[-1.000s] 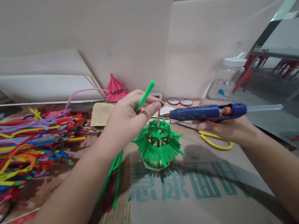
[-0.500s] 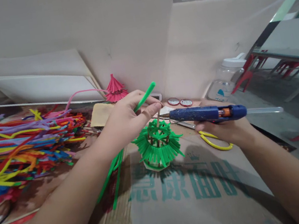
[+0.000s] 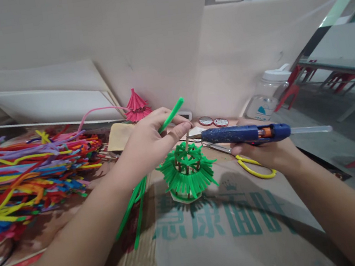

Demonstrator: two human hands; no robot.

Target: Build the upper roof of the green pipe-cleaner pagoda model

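Observation:
My left hand (image 3: 151, 139) is closed, with a bright green pipe cleaner (image 3: 172, 115) sticking up between thumb and fingers. Its fingertips pinch together at the top of a thin wooden stick (image 3: 187, 139). That stick rises from the middle of a tiered green pipe-cleaner pavilion (image 3: 191, 180), which stands upright on an eight-sided base. My right hand (image 3: 267, 150) grips a blue hot glue gun (image 3: 241, 134) from below, a clear glue stick (image 3: 310, 130) jutting from its back. The nozzle points left, close to the wooden stick; whether they touch I cannot tell.
Colourful pipe cleaners (image 3: 33, 172) are heaped at the left. Behind stands a small pink roof-shaped piece (image 3: 135, 106). Yellow-handled scissors (image 3: 257, 172) lie under my right hand, near two round red-rimmed tins (image 3: 213, 121). A clear bottle (image 3: 264, 98) stands back right. Printed cardboard (image 3: 235, 249) covers the front.
The glue gun's back end has shifted very slightly to the left. My left hand and the green pavilion keep their places.

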